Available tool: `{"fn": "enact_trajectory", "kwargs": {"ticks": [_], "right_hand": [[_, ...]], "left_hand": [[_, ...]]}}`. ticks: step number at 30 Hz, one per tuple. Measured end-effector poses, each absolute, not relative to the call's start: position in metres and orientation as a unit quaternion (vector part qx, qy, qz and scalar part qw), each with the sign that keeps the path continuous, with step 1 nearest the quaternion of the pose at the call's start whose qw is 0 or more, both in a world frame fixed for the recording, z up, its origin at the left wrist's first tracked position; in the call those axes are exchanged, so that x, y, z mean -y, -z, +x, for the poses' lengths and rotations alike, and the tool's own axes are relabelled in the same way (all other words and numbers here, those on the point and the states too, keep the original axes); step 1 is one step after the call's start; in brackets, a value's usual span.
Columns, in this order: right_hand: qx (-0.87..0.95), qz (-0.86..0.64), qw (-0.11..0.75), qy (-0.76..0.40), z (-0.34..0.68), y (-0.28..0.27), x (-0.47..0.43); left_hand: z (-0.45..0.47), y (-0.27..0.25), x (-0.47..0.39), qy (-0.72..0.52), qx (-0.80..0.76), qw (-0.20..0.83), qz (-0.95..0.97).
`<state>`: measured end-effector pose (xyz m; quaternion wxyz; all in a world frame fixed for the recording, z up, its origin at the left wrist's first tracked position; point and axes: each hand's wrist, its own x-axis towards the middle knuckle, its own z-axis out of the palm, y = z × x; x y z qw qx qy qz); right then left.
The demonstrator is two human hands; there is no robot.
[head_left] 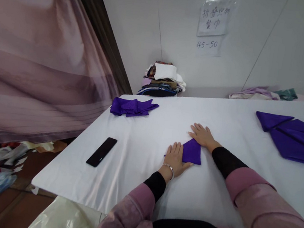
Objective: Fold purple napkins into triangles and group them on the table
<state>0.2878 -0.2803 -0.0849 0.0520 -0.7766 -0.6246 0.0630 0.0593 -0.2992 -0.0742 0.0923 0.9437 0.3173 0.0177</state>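
Observation:
A small folded purple napkin (192,152) lies flat on the white-covered table (139,158) in front of me. My left hand (174,158) rests palm down over its left side, fingers stretched out and pointing away from me. At the napkin's far edge, my right hand (202,136) presses flat with the fingers spread to the left. Part of the napkin is hidden under both hands. Neither hand grips the cloth.
A black phone (101,152) lies left of my hands. Behind it is a crumpled purple cloth (132,107). Folded purple napkins (296,139) lie at the right. A clothes stack (162,80) stands beyond the far edge, and a pink curtain (42,59) hangs at the left.

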Motion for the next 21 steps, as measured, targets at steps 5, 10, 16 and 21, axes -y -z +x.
{"fn": "enact_trajectory", "kwargs": {"ticks": [5, 10, 16, 21], "right_hand": [[0.604, -0.792, 0.068, -0.064, 0.298, 0.089, 0.275], [0.559, -0.818, 0.122, -0.060, 0.307, 0.088, 0.276], [0.529, -0.817, 0.219, -0.075, 0.329, 0.074, 0.292], [0.621, -0.742, 0.244, -0.067, 0.326, 0.074, 0.335]], "left_hand": [[0.058, 0.074, 0.299, -0.023, -0.316, 0.094, 0.944], [0.059, 0.076, 0.299, -0.021, -0.314, 0.086, 0.945], [0.060, 0.075, 0.299, -0.017, -0.314, 0.084, 0.946], [0.060, 0.074, 0.299, -0.021, -0.313, 0.088, 0.946]]}}
